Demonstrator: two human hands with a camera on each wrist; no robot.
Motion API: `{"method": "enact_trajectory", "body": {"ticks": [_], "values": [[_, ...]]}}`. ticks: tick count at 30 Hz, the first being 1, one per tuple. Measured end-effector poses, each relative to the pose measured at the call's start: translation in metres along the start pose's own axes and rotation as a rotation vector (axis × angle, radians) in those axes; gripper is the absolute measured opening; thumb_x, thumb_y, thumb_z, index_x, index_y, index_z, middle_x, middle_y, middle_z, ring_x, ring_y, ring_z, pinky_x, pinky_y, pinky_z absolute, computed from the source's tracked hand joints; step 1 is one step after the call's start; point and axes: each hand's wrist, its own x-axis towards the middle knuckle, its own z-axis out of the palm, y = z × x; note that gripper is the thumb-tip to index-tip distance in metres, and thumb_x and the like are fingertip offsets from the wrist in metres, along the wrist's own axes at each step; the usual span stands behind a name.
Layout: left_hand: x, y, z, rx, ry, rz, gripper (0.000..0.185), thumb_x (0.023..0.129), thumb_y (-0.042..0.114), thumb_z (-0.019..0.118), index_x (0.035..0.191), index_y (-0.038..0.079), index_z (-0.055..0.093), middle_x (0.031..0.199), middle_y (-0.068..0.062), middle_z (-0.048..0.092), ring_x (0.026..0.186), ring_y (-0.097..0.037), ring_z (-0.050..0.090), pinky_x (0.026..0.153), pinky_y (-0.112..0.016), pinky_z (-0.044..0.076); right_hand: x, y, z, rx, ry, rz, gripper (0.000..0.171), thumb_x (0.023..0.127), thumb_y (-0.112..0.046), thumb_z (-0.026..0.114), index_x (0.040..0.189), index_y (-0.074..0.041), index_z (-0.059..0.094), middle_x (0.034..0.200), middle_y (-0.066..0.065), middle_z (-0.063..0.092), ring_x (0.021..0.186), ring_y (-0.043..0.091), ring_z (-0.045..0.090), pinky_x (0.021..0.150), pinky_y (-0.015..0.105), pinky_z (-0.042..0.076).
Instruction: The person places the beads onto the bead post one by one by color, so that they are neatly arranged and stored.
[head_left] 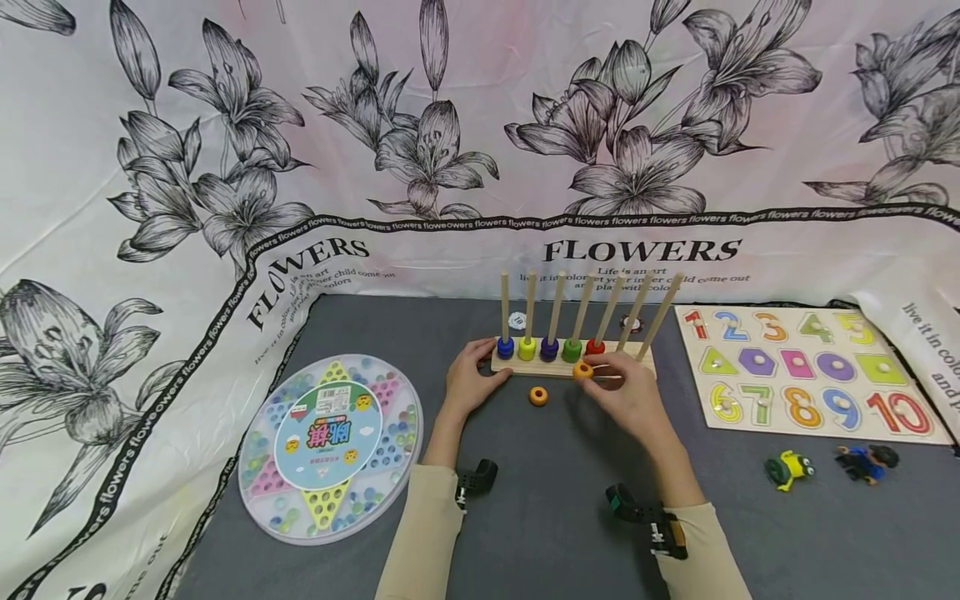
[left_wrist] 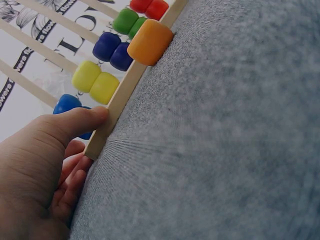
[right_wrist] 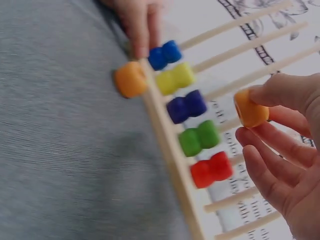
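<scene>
Your left hand rests against the left end of the wooden peg rack, thumb pressed on its near edge, fingers loosely curled round the end. Your right hand pinches an orange bead between thumb and fingers, just in front of the rack near the red beads. A second orange bead lies on the grey table, just near of the rack. Blue, yellow, purple and green beads sit on the pegs further left.
</scene>
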Motion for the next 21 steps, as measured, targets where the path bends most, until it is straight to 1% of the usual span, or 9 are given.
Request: {"method": "enact_trajectory", "body": {"ticks": [3,6,7,8,10,14,15,17,21], "values": [[0.0,0.0,-0.001,-0.006,0.006,0.009,0.058,0.083,0.026,0.081,0.133,0.004,0.063,0.128,-0.011,0.061,0.105,-0.024,0.062,0.087,-0.036,0.053,0.006,-0.005,-0.011,0.004,0.076,-0.04,0.03,0.083,0.002,0.076,0.112,0.004,0.07,0.104,0.019,0.065,0.092,0.036,0.07,0.071,0.025,0.058],[0.0,-0.001,0.0,-0.004,0.005,0.013,0.058,0.083,0.025,0.081,0.133,0.004,0.062,0.128,-0.011,0.06,0.105,-0.024,0.063,0.088,-0.036,0.053,0.013,-0.011,-0.021,0.0,0.151,-0.082,0.029,0.083,0.003,0.075,0.111,0.006,0.07,0.102,0.02,0.064,0.09,0.036,0.069,0.068,0.009,0.05],[0.0,-0.001,0.0,-0.003,0.007,0.015,0.058,0.082,0.025,0.082,0.133,0.004,0.062,0.128,-0.011,0.061,0.105,-0.024,0.063,0.087,-0.036,0.053,0.015,-0.013,-0.025,0.003,0.17,-0.09,0.029,0.083,0.004,0.074,0.112,0.007,0.07,0.102,0.02,0.064,0.09,0.036,0.069,0.067,0.007,0.049],[0.0,0.0,0.0,-0.005,0.007,0.017,0.058,0.082,0.025,0.082,0.133,0.003,0.062,0.128,-0.011,0.061,0.105,-0.024,0.063,0.087,-0.036,0.053,0.017,-0.015,-0.028,0.005,0.187,-0.095,0.029,0.083,0.004,0.074,0.112,0.007,0.07,0.102,0.02,0.064,0.09,0.032,0.069,0.067,0.006,0.048],[-0.001,-0.001,0.0,-0.006,0.013,0.024,0.059,0.082,0.025,0.082,0.133,0.003,0.063,0.128,-0.012,0.061,0.105,-0.024,0.063,0.087,-0.036,0.054,0.021,-0.02,-0.035,0.02,0.214,-0.106,0.029,0.084,0.003,0.074,0.112,0.006,0.07,0.102,0.019,0.064,0.088,0.019,0.068,0.068,0.005,0.047],[-0.002,-0.001,0.0,-0.009,0.018,0.027,0.058,0.082,0.025,0.082,0.132,0.002,0.063,0.127,-0.012,0.061,0.104,-0.024,0.063,0.087,-0.036,0.054,0.024,-0.052,-0.05,0.076,0.269,-0.129,0.029,0.083,0.008,0.073,0.111,0.013,0.067,0.103,0.026,0.063,0.084,-0.006,0.06,0.068,0.006,0.047],[-0.001,-0.001,0.0,-0.009,0.018,0.027,0.058,0.082,0.025,0.082,0.132,0.003,0.063,0.127,-0.012,0.061,0.104,-0.024,0.063,0.087,-0.036,0.054,0.024,-0.059,-0.052,0.1,0.286,-0.142,0.028,0.082,0.01,0.072,0.11,0.016,0.067,0.102,0.029,0.062,0.083,-0.009,0.058,0.068,0.006,0.047],[-0.001,0.0,0.0,-0.012,0.016,0.023,0.058,0.082,0.025,0.082,0.132,0.003,0.063,0.127,-0.011,0.061,0.105,-0.024,0.063,0.087,-0.035,0.054,0.026,-0.073,-0.058,0.14,0.326,-0.161,0.028,0.081,0.014,0.07,0.108,0.02,0.065,0.103,0.033,0.061,0.082,-0.01,0.059,0.068,0.006,0.047],[-0.001,0.0,-0.001,-0.01,0.014,0.025,0.058,0.082,0.025,0.082,0.132,0.003,0.063,0.127,-0.011,0.061,0.104,-0.024,0.063,0.087,-0.035,0.054,0.033,-0.077,-0.064,0.167,0.424,-0.206,0.026,0.08,0.014,0.069,0.106,0.019,0.065,0.102,0.034,0.062,0.082,-0.009,0.06,0.067,0.006,0.048]]}}
